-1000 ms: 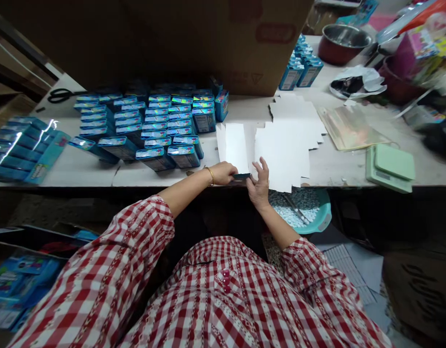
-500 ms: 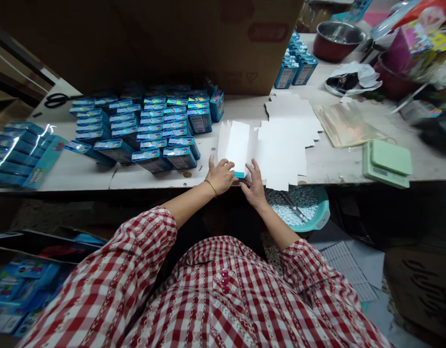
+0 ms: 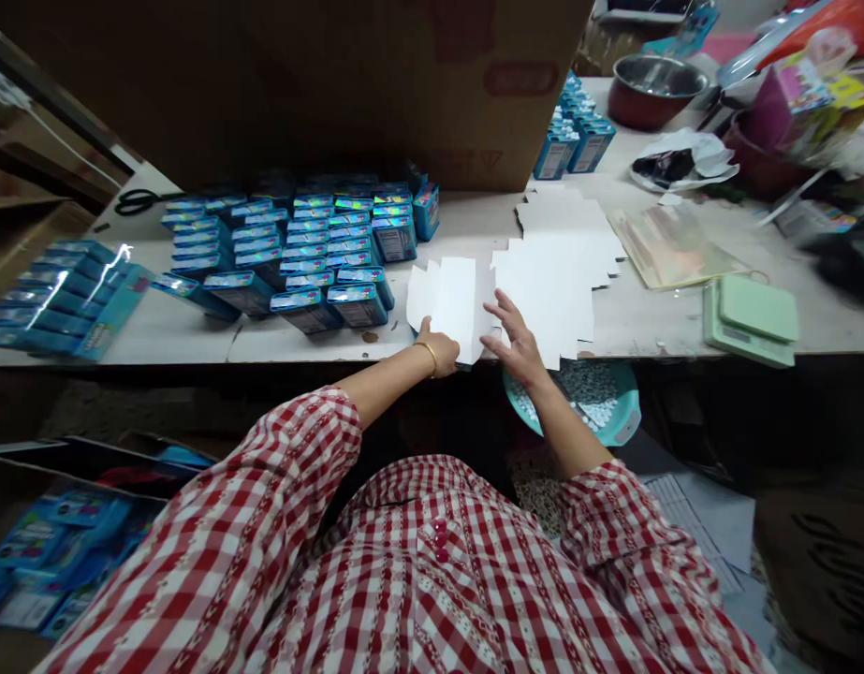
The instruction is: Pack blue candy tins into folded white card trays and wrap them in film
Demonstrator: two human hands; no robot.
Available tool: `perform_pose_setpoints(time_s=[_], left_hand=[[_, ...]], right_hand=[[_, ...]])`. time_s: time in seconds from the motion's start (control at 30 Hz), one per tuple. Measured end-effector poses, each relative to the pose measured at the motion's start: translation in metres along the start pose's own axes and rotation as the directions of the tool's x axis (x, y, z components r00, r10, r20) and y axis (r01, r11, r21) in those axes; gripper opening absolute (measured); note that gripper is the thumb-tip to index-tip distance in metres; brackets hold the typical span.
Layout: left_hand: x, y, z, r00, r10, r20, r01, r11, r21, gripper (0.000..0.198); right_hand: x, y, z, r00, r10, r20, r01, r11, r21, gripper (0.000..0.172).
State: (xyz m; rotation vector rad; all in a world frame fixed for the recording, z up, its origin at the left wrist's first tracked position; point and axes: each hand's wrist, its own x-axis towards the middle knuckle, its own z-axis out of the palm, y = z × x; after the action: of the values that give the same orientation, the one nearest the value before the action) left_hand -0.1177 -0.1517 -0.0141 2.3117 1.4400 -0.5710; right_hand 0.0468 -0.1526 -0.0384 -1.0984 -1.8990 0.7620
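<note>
My left hand (image 3: 440, 348) grips the near edge of a flat white carton blank (image 3: 449, 301) at the table's front edge. My right hand (image 3: 517, 335) rests with fingers spread on the same blank's right side, next to a pile of several white carton blanks (image 3: 558, 271). Rows of several finished blue boxes (image 3: 301, 248) stand just left of the blank. Under the table edge by my right wrist sits a teal basin (image 3: 618, 421) of small white pieces.
A big brown cardboard box (image 3: 403, 84) stands at the back. More blue boxes (image 3: 572, 131), a metal bowl (image 3: 649, 89), a green scale (image 3: 751, 318), a shiny sheet (image 3: 674, 245), wrapped blue packs (image 3: 63, 295) and scissors (image 3: 140, 201) lie on the table (image 3: 179, 332).
My left hand has moved from on top of the blank to gripping its near edge. The blank has tilted and come nearer. My right hand has slid up onto it with fingers spread.
</note>
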Motion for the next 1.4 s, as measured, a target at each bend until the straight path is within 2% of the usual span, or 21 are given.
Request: perform_pose_setpoints(time_s=[0.1, 0.17, 0.23, 0.3, 0.37, 0.4, 0.47, 0.6, 0.67, 0.73, 0.77, 0.8, 0.87, 0.9, 0.97, 1.07, 1.13, 1.2, 1.27, 1.33, 1.4], left_hand=[[-0.02, -0.009, -0.001, 0.983, 0.044, -0.177, -0.053, 0.998, -0.044, 0.035], [-0.023, -0.024, -0.005, 0.927, 0.005, -0.376, -0.038, 0.996, -0.081, 0.037], [-0.015, -0.043, -0.01, 0.845, -0.105, -0.525, 0.036, 0.99, -0.14, 0.036], [0.003, -0.062, -0.017, 0.772, -0.227, -0.593, 0.121, 0.969, -0.214, 0.038], [0.023, -0.077, -0.022, 0.741, -0.338, -0.58, 0.193, 0.935, -0.298, 0.047], [0.031, -0.083, -0.023, 0.741, -0.388, -0.548, 0.226, 0.913, -0.341, 0.053], [0.04, -0.09, -0.02, 0.774, -0.455, -0.439, 0.275, 0.868, -0.414, 0.062], [0.033, -0.095, 0.001, 0.871, -0.426, -0.245, 0.255, 0.818, -0.515, 0.046], [0.022, -0.096, 0.016, 0.876, -0.416, -0.246, 0.216, 0.792, -0.571, 0.04], [0.011, -0.095, 0.028, 0.857, -0.425, -0.29, 0.165, 0.761, -0.628, 0.042], [0.006, -0.094, 0.032, 0.845, -0.425, -0.324, 0.13, 0.752, -0.646, 0.044], [0.002, -0.092, 0.036, 0.836, -0.412, -0.362, 0.091, 0.754, -0.65, 0.045], [-0.003, -0.087, 0.038, 0.839, -0.333, -0.431, 0.0, 0.792, -0.611, 0.04], [-0.005, -0.085, 0.038, 0.847, -0.283, -0.45, -0.035, 0.815, -0.578, 0.038], [-0.005, -0.081, 0.035, 0.874, -0.213, -0.437, -0.052, 0.852, -0.521, 0.035], [-0.001, -0.075, 0.027, 0.918, -0.17, -0.357, -0.005, 0.897, -0.442, 0.031], [0.002, -0.072, 0.02, 0.949, -0.1, -0.3, -0.009, 0.94, -0.342, 0.028], [0.005, -0.071, 0.013, 0.968, -0.054, -0.245, -0.015, 0.963, -0.271, 0.025], [0.007, -0.072, 0.006, 0.976, -0.078, -0.203, 0.016, 0.957, -0.29, 0.028], [0.009, -0.076, 0.003, 0.977, -0.112, -0.183, 0.04, 0.933, -0.359, 0.037], [0.011, -0.079, 0.003, 0.978, -0.106, -0.179, 0.023, 0.909, -0.416, 0.04]], right_hand=[[0.042, 0.004, -0.01, 1.0, -0.014, 0.003, 0.014, 0.965, -0.261, 0.045], [0.079, 0.012, -0.007, 0.998, 0.045, 0.045, -0.018, 0.879, -0.476, 0.045], [0.114, 0.018, 0.002, 0.981, 0.125, 0.146, 0.003, 0.75, -0.662, 0.043], [0.135, 0.02, 0.018, 0.922, 0.232, 0.31, 0.104, 0.622, -0.776, 0.042], [0.134, 0.017, 0.034, 0.83, 0.341, 0.442, 0.211, 0.541, -0.814, 0.039], [0.125, 0.015, 0.042, 0.798, 0.368, 0.478, 0.242, 0.53, -0.813, 0.038], [0.096, 0.009, 0.052, 0.787, 0.34, 0.514, 0.265, 0.566, -0.78, 0.035], [0.035, -0.006, 0.051, 0.831, 0.16, 0.533, 0.256, 0.74, -0.622, 0.035], [0.024, -0.012, 0.043, 0.901, 0.123, 0.415, 0.167, 0.786, -0.595, 0.045], [0.027, -0.014, 0.036, 0.948, 0.22, 0.229, -0.041, 0.799, -0.6, 0.056], [0.031, -0.013, 0.033, 0.935, 0.31, 0.169, -0.156, 0.792, -0.591, 0.058], [0.036, -0.011, 0.031, 0.902, 0.402, 0.158, -0.249, 0.783, -0.57, 0.057], [0.044, -0.007, 0.03, 0.823, 0.52, 0.23, -0.348, 0.78, -0.52, 0.046], [0.046, -0.005, 0.031, 0.802, 0.536, 0.263, -0.361, 0.787, -0.501, 0.039], [0.045, -0.006, 0.034, 0.816, 0.503, 0.284, -0.323, 0.805, -0.497, 0.034], [0.039, -0.015, 0.042, 0.857, 0.383, 0.344, -0.126, 0.804, -0.581, 0.034], [0.037, -0.024, 0.047, 0.833, 0.34, 0.437, 0.015, 0.776, -0.631, 0.034], [0.04, -0.03, 0.049, 0.791, 0.342, 0.506, 0.072, 0.77, -0.634, 0.034], [0.047, -0.03, 0.048, 0.784, 0.363, 0.503, 0.002, 0.809, -0.588, 0.033], [0.055, -0.024, 0.043, 0.792, 0.411, 0.451, -0.172, 0.859, -0.481, 0.031], [0.061, -0.014, 0.038, 0.771, 0.484, 0.414, -0.353, 0.866, -0.355, 0.028]])
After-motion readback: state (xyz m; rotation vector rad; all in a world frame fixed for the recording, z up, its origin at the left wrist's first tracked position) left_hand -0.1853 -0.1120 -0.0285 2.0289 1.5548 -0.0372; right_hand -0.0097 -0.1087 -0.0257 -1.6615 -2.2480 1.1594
